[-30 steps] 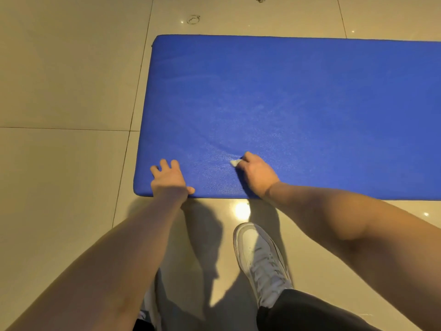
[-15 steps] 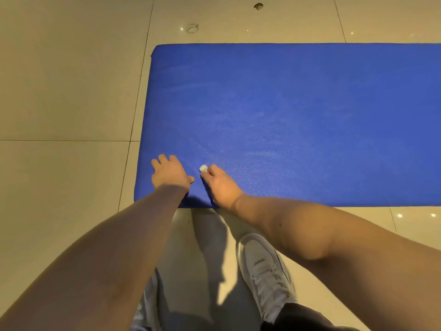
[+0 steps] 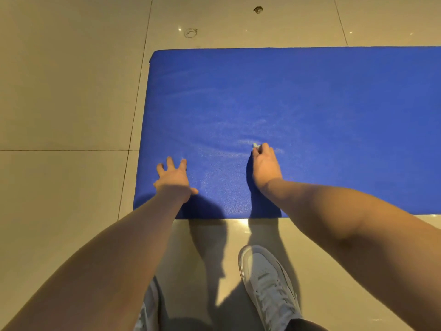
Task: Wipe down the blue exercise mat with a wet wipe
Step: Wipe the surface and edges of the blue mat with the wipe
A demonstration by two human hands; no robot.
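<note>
While my left hand, fingers spread, pins the soft blue mat, my right hand pinches the wet wipe; mat likely rucks.

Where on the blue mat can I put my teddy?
Bare: the far half of the mat, beyond both hands, and the floor tiles left of it. Crowded: the near edge, where the left hand rests and the right hand pinches the wipe.

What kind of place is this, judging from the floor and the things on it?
Probably an indoor room, perhaps a home or gym; I cannot tell which. A blue exercise mat lies flat on a glossy beige tiled floor that reflects small lights, and the person wears a white sneaker.
</note>
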